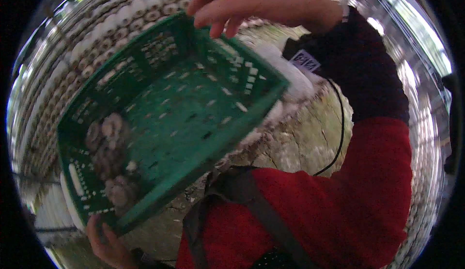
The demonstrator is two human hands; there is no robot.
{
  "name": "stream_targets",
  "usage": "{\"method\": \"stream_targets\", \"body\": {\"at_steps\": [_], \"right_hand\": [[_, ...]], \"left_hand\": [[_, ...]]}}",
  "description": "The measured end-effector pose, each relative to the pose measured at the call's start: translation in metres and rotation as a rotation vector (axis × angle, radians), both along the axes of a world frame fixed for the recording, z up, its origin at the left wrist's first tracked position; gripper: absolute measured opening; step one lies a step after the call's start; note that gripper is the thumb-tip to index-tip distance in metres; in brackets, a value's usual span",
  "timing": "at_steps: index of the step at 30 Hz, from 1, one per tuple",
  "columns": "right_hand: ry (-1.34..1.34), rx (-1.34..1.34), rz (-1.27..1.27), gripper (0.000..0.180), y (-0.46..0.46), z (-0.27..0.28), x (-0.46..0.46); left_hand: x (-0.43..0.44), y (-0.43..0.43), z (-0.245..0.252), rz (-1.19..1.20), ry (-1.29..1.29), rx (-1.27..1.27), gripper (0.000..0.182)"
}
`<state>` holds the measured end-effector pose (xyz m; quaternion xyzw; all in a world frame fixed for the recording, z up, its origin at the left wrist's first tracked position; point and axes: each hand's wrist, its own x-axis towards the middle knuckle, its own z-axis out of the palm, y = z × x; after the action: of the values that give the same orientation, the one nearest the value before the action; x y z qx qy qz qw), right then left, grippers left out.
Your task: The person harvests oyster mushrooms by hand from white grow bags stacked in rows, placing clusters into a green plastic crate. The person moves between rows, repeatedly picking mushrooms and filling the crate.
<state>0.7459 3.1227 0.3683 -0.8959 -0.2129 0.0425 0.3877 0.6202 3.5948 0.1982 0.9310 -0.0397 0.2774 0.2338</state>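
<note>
A green plastic crate with slotted walls hangs tilted before me. Clusters of greyish mushrooms, probably oyster mushrooms and blurred, lie bunched at its lower left end. The rest of the crate's floor shows only slots and small specks. At the lower left corner, my left hand grips the crate's rim. My right hand is over the crate's far corner, its fingers loosely spread and holding nothing. Motion blur hides whether those fingertips touch the rim.
Stacked rows of whitish cylindrical bags with round open ends run along the left and far side. White bags lie on the cracked ground beyond the crate. A thin black cable hangs by my right arm.
</note>
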Motion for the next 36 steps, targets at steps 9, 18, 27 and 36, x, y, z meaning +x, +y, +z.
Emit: {"method": "stream_targets", "body": {"at_steps": [9, 18, 27, 36], "right_hand": [[-0.001, 0.455, -0.711, 0.038, -0.297, -0.132, -0.259], [0.497, 1.605, -1.456, 0.023, -0.396, -0.495, -0.47], [0.733, 1.658, -1.544, 0.023, -0.463, -0.602, -0.493], [0.615, 1.409, -1.78, 0.025, -0.566, -0.565, -0.461]], "left_hand": [[-0.026, -0.229, 0.013, -0.768, -0.102, -0.16, 0.027], [-0.02, -0.554, -0.097, -1.189, 0.711, -0.498, 0.025], [-0.012, -0.725, -0.248, -1.265, 1.449, -0.289, 0.03], [0.02, -0.837, -0.317, -1.161, 1.616, -0.397, 0.03]]}}
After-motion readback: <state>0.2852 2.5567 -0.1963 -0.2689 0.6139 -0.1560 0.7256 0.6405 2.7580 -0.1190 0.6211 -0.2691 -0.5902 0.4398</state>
